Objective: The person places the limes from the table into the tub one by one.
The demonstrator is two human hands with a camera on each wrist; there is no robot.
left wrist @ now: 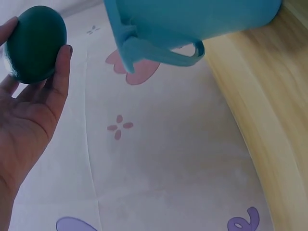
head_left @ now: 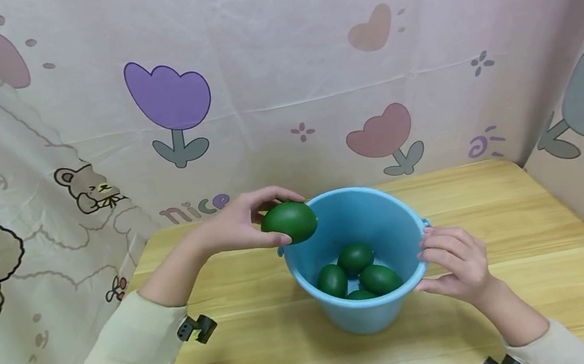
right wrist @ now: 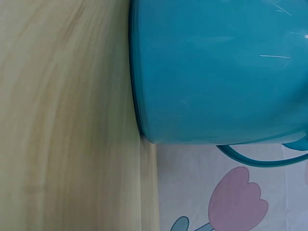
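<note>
My left hand (head_left: 244, 222) holds a glossy dark green avocado (head_left: 291, 222) between thumb and fingers, at the left rim of a light blue bucket (head_left: 365, 315). In the left wrist view, the fingers curve around the same avocado (left wrist: 36, 45), apart from the bucket's outer wall (left wrist: 192, 19). Several more avocados (head_left: 380, 279) lie at the bottom of the bucket, which stands upright. At the bucket's right rim, my right hand (head_left: 459, 261) grips the edge, thumb lower and fingers near the handle joint. The right wrist view shows the bucket's side (right wrist: 216, 72) but not the hand.
The bucket stands on a light wooden table (head_left: 236, 341). Behind the table hangs a printed cloth (head_left: 261, 54) with flowers, and it also lines both sides. The bucket's handle (left wrist: 168, 57) hangs down on the far side.
</note>
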